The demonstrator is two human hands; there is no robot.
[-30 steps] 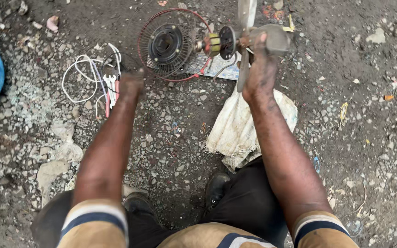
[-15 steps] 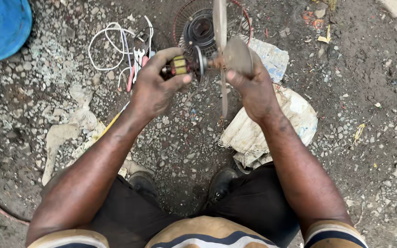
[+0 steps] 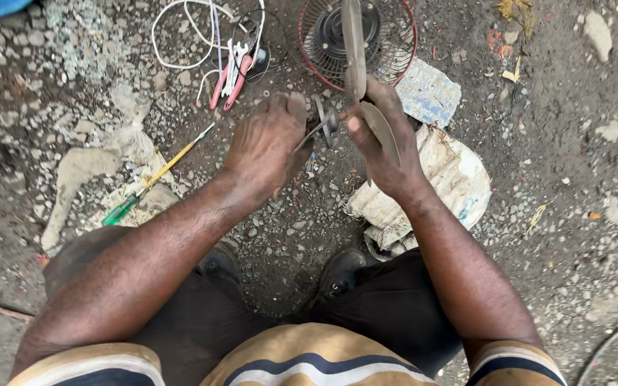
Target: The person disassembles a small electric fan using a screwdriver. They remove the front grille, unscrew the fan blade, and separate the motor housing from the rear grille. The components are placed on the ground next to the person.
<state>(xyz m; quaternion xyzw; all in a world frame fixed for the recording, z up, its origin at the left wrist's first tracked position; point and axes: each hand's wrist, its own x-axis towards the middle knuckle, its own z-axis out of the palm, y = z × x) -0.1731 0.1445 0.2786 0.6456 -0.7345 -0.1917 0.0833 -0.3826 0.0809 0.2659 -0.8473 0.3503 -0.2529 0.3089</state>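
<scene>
My left hand [image 3: 266, 143] is closed around a small fan motor [image 3: 321, 121], most of it hidden in my palm. My right hand [image 3: 380, 143] grips the grey fan blade [image 3: 354, 50] fixed to the motor's shaft, one blade pointing up and another lying under my fingers. Both hands hold the assembly above the gravel, just in front of a red wire fan guard [image 3: 395, 43] that lies on the ground with a dark round hub inside it.
Red-handled pliers [image 3: 234, 78] and white wire [image 3: 180, 28] lie at the upper left. A screwdriver with a green and yellow handle [image 3: 141, 189] rests left of my arm. A crumpled white sack [image 3: 452, 179] is under my right wrist. My shoes [image 3: 337, 275] rest on gravel.
My left hand went from the wires to the motor and closed on it. Both hands drew the motor and blade toward me, away from the fan guard.
</scene>
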